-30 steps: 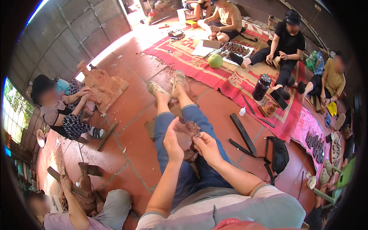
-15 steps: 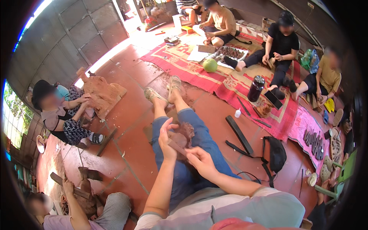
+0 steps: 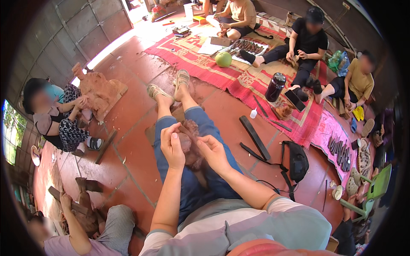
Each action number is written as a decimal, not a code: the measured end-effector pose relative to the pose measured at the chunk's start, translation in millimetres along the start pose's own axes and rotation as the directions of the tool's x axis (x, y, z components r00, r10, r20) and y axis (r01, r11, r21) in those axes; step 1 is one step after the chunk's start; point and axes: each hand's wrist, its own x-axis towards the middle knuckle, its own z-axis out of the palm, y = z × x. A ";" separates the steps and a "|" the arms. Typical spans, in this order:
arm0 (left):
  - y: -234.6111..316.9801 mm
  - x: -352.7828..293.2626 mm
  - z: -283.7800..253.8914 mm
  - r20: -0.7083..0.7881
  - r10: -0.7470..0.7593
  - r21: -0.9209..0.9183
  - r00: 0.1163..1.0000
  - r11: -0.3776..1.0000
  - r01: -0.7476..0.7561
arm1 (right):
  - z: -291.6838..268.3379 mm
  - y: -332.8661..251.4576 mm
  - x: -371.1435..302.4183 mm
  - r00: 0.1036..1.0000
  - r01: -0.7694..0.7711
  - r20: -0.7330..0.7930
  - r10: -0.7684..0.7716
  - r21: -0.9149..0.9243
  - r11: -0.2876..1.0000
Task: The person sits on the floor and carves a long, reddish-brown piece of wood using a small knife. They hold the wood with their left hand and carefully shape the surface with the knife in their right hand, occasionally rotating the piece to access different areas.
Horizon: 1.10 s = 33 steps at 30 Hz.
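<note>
A short, flat brown strip (image 3: 188, 132) stretches between my hands above my lap; whether it is clay or wood I cannot tell. My left hand (image 3: 172, 148) is closed at the strip's far end, its fingers bent and thumb upright. At the near end, my right hand (image 3: 213, 154) pinches the strip between thumb and fingers. Just beneath, between my thighs, rests a lumpy reddish-brown clay piece (image 3: 194, 158), partly hidden by my hands. My legs lie stretched out on the tiled floor (image 3: 136, 158).
To my right lie a dark wooden bar (image 3: 254, 137), a black bag (image 3: 298, 161) and a small white bottle (image 3: 253, 114). A dark flask (image 3: 275, 87) and a phone (image 3: 294, 100) are on the red mat (image 3: 213, 72). Co-workers sit left and ahead, one beside a clay relief (image 3: 100, 91).
My hands have shifted a little away from my body, with the strip between them turned to point more forward. My left fingers have curled in more. The whole view has tilted slightly.
</note>
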 end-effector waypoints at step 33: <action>-14.7 5.1 -9.8 -0.033 -0.184 -0.197 0.982 0.965 0.174 | 14.3 -6.2 -18.4 0.992 -0.082 -0.104 0.072 -0.099 0.992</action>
